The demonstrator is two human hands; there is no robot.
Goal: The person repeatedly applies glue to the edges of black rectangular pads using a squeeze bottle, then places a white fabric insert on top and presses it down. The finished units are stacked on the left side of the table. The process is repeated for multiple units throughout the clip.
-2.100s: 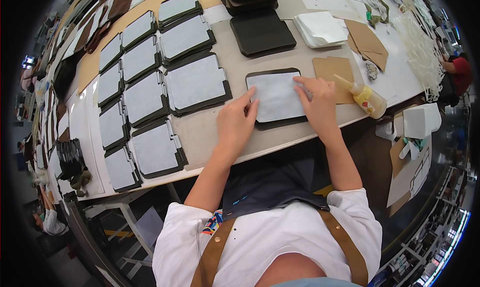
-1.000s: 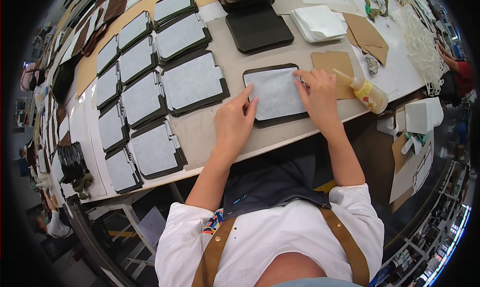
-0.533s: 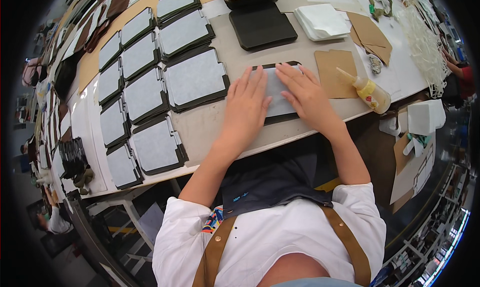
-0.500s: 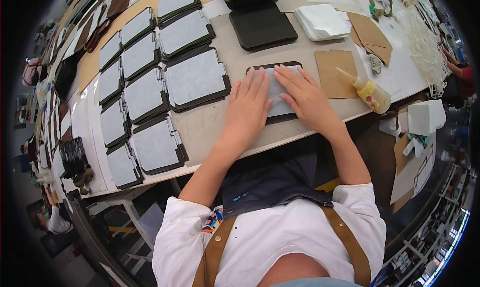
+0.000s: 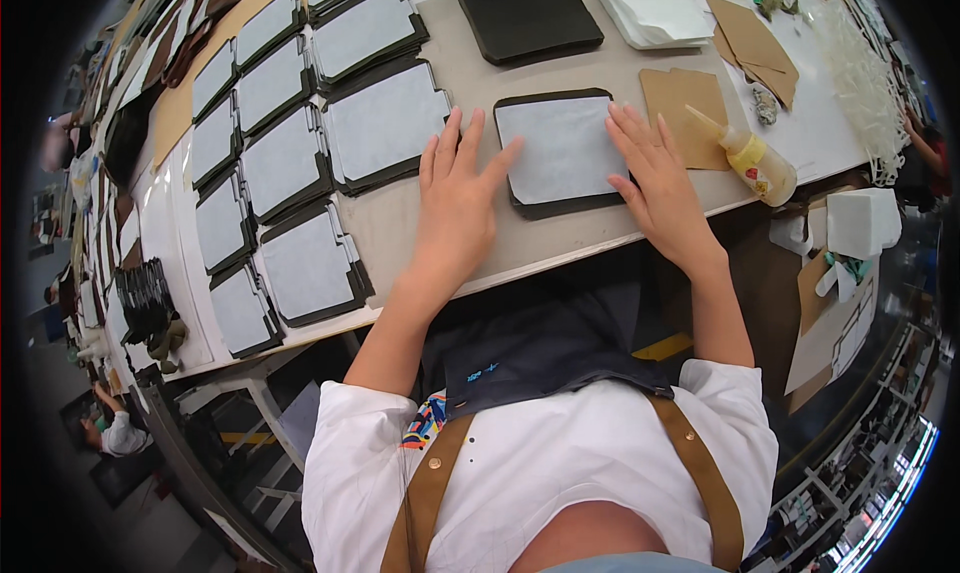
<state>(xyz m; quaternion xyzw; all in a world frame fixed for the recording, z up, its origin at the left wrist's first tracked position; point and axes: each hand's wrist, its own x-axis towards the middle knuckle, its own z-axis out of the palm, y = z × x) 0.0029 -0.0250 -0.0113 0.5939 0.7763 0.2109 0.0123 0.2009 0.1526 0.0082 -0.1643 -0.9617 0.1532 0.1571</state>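
Observation:
In front of me on the table lies a black panel with rounded corners [image 5: 548, 210], and a pale grey-white sheet [image 5: 565, 151] covers most of its top. My left hand [image 5: 457, 198] is just left of it, fingers spread, its thumb at the sheet's left edge. At the panel's right edge is my right hand [image 5: 660, 183], its fingers stretched out along the sheet's side. Neither hand grips anything. Further left, several rows of stacked black pieces topped with similar pale sheets [image 5: 385, 123] overlap one another.
Beyond the panel sits a stack of black panels [image 5: 530, 21], with a pile of white sheets [image 5: 655, 13] beside it. Brown card pieces [image 5: 685, 113] and a squeeze bottle with a pointed nozzle [image 5: 760, 168] are to the right. The table's near edge runs before me.
Both hands have moved apart from the middle of the sheet to either side, uncovering it. The whole view has shifted slightly.

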